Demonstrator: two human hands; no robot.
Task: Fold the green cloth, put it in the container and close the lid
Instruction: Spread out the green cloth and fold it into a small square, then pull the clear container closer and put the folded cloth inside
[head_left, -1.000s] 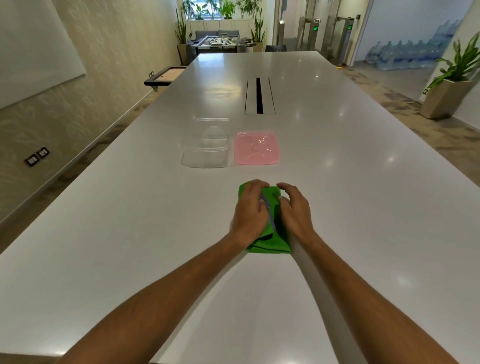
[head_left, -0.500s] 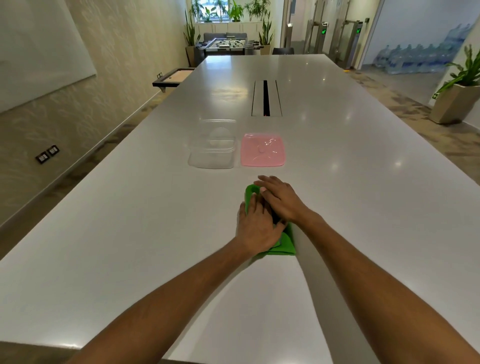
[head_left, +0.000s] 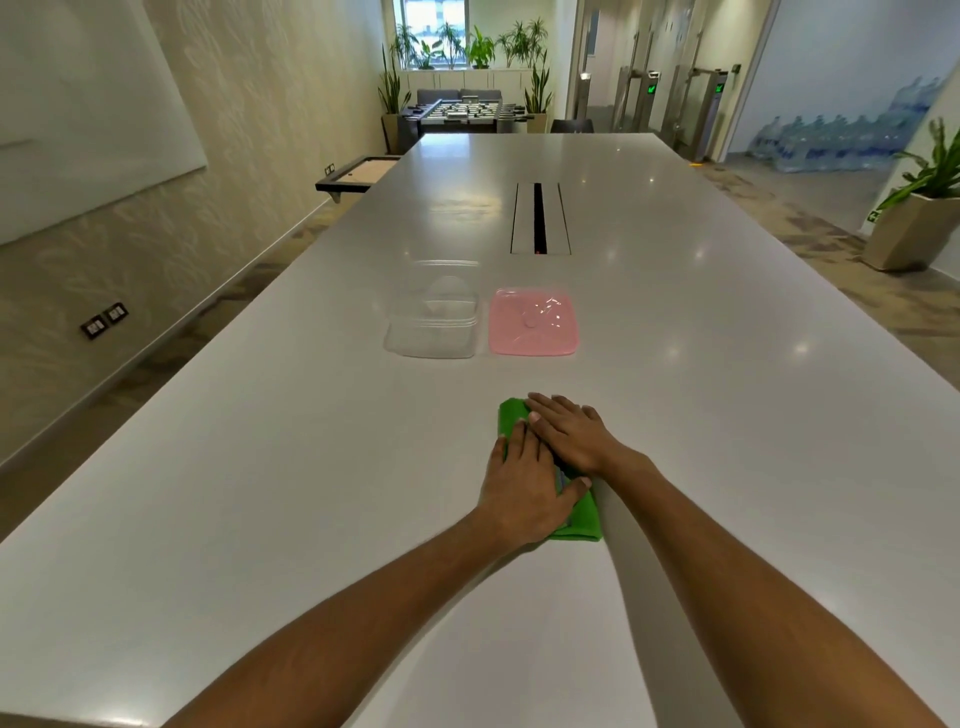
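Note:
The green cloth (head_left: 584, 519) lies folded into a narrow strip on the white table (head_left: 260, 493), mostly hidden under both hands. My left hand (head_left: 524, 488) presses flat on its near part, thumb out to the right. My right hand (head_left: 566, 434) lies flat across its far part, fingers pointing left. Only a far corner and the near right edge of the cloth show. Beyond the hands stands the clear container (head_left: 434, 322), open, with the pink lid (head_left: 534, 322) lying flat just to its right.
A cable slot (head_left: 539, 218) is set into the table beyond the lid. The table's left edge runs along a wall with a whiteboard (head_left: 78, 114). A potted plant (head_left: 919, 218) stands on the floor at the right.
My hands held the cloth side by side a second ago. The right hand has since slid left across the far part and both hands now lie flat on the cloth.

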